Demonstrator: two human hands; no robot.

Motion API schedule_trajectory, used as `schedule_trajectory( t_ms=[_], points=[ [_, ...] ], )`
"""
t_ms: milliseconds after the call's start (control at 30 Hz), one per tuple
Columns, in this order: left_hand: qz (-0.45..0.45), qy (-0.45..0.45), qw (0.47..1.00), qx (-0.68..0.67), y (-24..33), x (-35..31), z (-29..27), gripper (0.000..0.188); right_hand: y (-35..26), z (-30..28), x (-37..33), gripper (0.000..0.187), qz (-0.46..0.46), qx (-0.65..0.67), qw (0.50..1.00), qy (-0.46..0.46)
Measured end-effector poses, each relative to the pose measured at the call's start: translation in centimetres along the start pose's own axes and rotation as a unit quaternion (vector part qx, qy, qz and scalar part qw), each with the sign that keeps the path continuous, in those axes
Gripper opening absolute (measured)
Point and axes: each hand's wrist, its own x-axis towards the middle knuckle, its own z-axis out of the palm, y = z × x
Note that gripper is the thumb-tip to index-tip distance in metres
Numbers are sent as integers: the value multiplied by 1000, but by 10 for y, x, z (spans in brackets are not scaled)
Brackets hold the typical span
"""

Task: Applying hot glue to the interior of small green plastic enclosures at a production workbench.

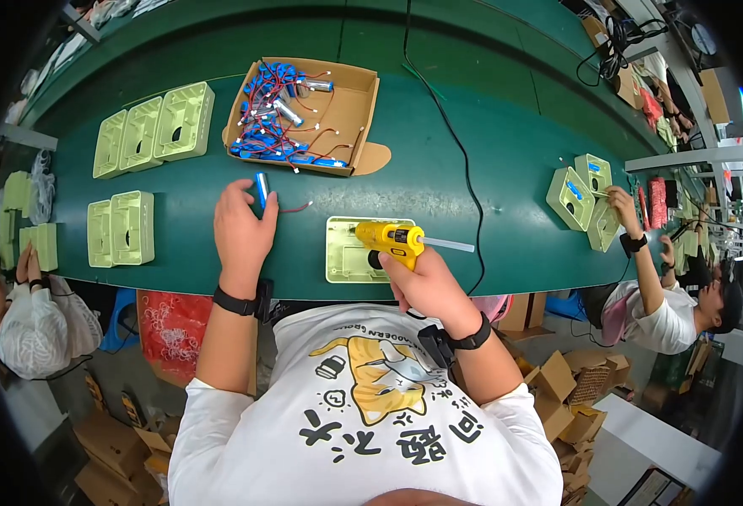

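My left hand (pixel 243 229) pinches a blue cylindrical battery (pixel 262 185) between thumb and fingers, just above the table. A thin wire lead (pixel 294 207) with a small white plug runs off to its right. In my right hand (pixel 429 285) is a yellow hot glue gun (pixel 391 237), with a translucent glue stick (pixel 449 244) poking from its back end. Its nozzle points left, over a pale green plastic housing (pixel 336 268) lying in front of me. The gun covers part of that housing's inside.
Beyond my hands, a cardboard box (pixel 363 97) holds several blue batteries (pixel 263 139) with wires. Pale green housings (pixel 187 122) stand at the left, two (pixel 133 228) nearer. A black cable (pixel 470 181) crosses the green table (pixel 523 169). At right, a co-worker's hand (pixel 626 209) reaches toward more housings (pixel 567 215).
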Motion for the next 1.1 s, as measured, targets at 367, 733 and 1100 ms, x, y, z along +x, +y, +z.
schedule_trajectory(
  t_ms=[367,733,1100],
  points=[
    [-48,-129,937,-321,36,-37,-2,27,18,-13,-7,38,26,97,994,-48],
    [237,-91,943,-217,86,-57,11,32,65,-18,-43,38,-50,77,993,78],
    [211,-45,941,-260,75,-85,35,33,70,4,-36,19,-205,-137,956,158]
  ],
)
